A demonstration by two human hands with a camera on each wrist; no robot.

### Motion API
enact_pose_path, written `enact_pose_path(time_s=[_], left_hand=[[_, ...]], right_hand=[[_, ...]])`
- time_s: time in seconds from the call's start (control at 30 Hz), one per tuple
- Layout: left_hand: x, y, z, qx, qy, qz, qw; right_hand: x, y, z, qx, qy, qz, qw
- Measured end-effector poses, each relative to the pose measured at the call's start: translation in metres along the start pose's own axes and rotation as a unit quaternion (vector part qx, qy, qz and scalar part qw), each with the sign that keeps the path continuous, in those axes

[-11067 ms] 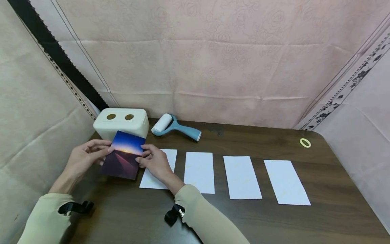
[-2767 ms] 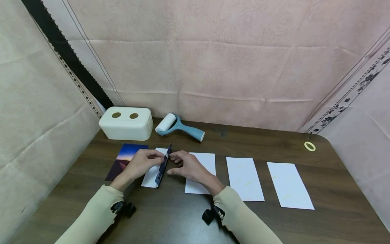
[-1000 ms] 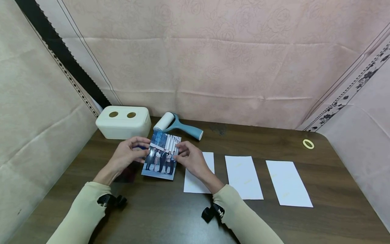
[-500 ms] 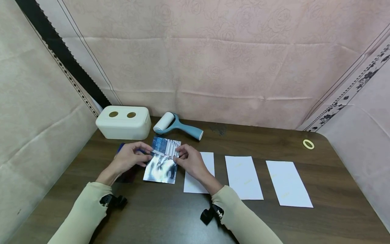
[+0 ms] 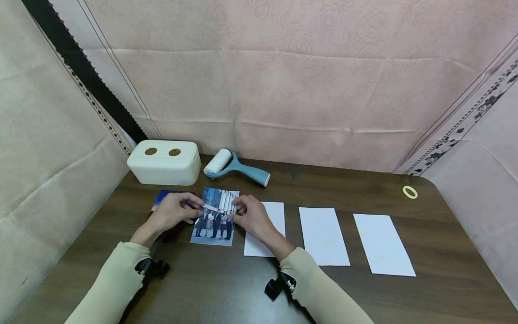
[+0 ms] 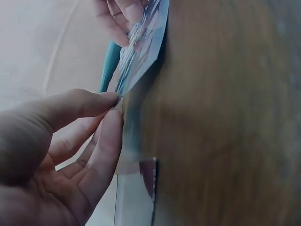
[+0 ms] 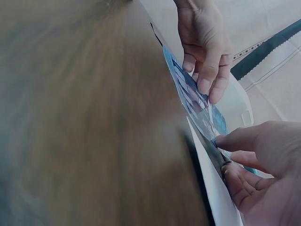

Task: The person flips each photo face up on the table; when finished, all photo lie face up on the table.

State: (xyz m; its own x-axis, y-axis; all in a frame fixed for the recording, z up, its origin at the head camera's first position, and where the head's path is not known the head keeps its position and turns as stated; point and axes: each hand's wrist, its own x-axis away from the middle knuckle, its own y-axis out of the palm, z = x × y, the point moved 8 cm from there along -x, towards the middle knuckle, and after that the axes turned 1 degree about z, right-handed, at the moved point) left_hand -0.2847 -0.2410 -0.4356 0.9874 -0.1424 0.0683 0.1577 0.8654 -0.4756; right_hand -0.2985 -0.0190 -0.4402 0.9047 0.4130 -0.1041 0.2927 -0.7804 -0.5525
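Note:
A blue photo point(image 5: 214, 225) showing several standing people is held by its two side edges, low over the table. The left hand point(image 5: 171, 215) pinches its left edge between thumb and fingers; the right hand point(image 5: 255, 219) pinches the right edge. In the left wrist view the left hand point(image 6: 70, 146) has thumb and fingertips together at the edge of the photo point(image 6: 146, 61). The right wrist view shows the right hand point(image 7: 268, 165) at one edge of the photo point(image 7: 193, 101). Partly hidden behind the left hand lies a blue and purple picture point(image 5: 162, 196).
Three white sheets, the near one point(image 5: 263, 243), a middle one point(image 5: 323, 236) and a right one point(image 5: 383, 244), lie in a row. Behind are a white box point(image 5: 163, 166) and a blue-handled roller point(image 5: 247, 171). A yellow ring point(image 5: 410, 192) lies at the back right.
The photo, lifted and tilted a second ago, has come slightly down and toward the front, both hands moving with it. Earlier it stood edge-on, and before that both hands held the purple picture.

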Motion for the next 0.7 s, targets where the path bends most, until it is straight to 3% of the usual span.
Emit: enact_pose_path(time_s=[0.43, 0.7], left_hand=[[0.0002, 0.0017, -0.0010, -0.062, -0.018, -0.002, 0.9979], [0.0021, 0.0013, 0.0026, -0.083, -0.011, 0.003, 0.9965]], right_hand=[[0.0020, 0.0058, -0.0023, 0.040, 0.004, -0.015, 0.9991], [0.0014, 0.0102, -0.0012, 0.054, 0.016, -0.014, 0.9983]])
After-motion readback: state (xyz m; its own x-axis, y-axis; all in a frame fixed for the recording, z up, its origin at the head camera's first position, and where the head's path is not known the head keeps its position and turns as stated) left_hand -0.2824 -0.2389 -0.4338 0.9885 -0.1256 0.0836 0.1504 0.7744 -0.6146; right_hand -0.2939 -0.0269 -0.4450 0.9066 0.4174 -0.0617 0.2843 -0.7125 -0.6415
